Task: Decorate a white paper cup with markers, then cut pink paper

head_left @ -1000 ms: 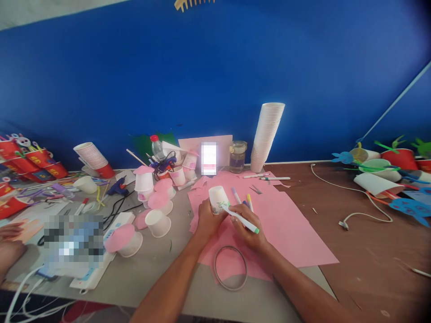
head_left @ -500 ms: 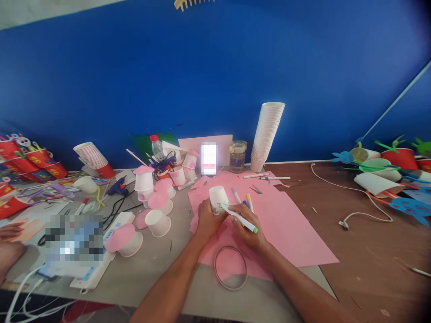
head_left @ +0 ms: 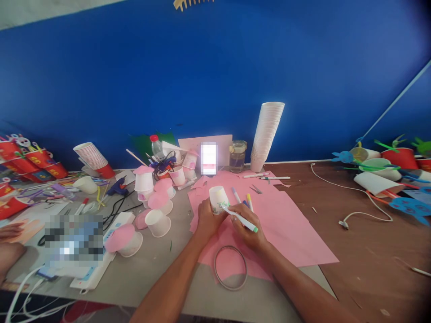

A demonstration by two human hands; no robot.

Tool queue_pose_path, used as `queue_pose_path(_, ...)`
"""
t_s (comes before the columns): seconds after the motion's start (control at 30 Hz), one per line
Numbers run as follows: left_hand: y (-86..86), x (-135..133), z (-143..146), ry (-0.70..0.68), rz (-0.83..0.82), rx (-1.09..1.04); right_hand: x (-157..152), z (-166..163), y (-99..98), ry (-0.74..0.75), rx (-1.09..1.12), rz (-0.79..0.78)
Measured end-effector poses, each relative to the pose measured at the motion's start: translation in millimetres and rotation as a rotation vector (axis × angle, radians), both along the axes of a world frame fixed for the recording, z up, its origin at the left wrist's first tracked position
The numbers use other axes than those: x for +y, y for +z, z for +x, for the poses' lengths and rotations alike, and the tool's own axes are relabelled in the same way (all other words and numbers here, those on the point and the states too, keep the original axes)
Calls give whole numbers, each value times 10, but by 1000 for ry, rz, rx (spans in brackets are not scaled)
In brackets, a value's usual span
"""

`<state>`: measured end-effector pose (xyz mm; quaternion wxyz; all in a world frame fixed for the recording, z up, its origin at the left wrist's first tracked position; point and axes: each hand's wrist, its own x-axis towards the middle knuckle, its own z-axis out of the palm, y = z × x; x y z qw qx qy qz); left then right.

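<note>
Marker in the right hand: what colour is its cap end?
Green, on a white marker held by the right hand; head view.

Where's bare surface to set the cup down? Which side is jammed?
Free: pink paper right of the right hand, and brown tabletop between that sheet and the white cable. Crowded: left of the left hand, pink-topped cups, glue gun, cords.

cup (head_left: 218, 197): white paper, matt
marker (head_left: 240, 219): smooth white plastic, green cap
sheet (head_left: 276, 224): pink paper, matt
tabletop (head_left: 363, 251): brown wood at right, rough, scuffed
jar (head_left: 237, 156): clear glass, glossy
ring (head_left: 230, 267): thin, looks metal
</note>
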<state>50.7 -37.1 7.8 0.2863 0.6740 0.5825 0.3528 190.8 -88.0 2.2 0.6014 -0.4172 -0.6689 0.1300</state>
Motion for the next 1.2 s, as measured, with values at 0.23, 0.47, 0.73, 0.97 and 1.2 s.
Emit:
queue_pose_path(0.23, 15, 0, 6, -8, 7, 6, 1, -1, 6, 4, -4, 17)
queue_pose_path(0.47, 16, 2, 4, -8, -1, 5, 1, 3, -5, 30, 15, 17)
queue_pose_path(0.73, 26, 6, 8, -11, 28, 2, 0, -2, -8, -2, 9, -8)
queue_pose_path(0.97, 39, 2, 9, -24, 40, 12, 7, 12, -1, 43, -1, -24)
queue_pose_path(1.2, -33, 44, -7, -29, -28, -167, -15, 37, 8, -39, 35, -37)
